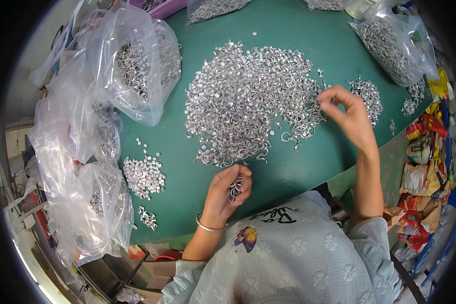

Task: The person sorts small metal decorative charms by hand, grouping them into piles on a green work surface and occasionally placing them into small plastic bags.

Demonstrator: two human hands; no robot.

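A broad pile of small silvery metal pieces [248,101], many of them curved like open rings, covers the middle of the green table [299,177]. Just below its near edge, my left hand [220,191] curls around a clump of curved metal pieces [235,188], which show between the fingers. My right hand [350,114] is at the pile's right edge, thumb and fingertips drawn together in a pinch. Whatever lies between those fingertips is too small to make out. Beside this hand sits a smaller heap of metal pieces [368,99].
Clear plastic bags [137,66] with metal parts crowd the left side. Another filled bag [390,50] stands at the far right. A small heap of round pieces [144,176] and a little cluster [147,219] lie at the left. A purple bin [167,7] is at the back.
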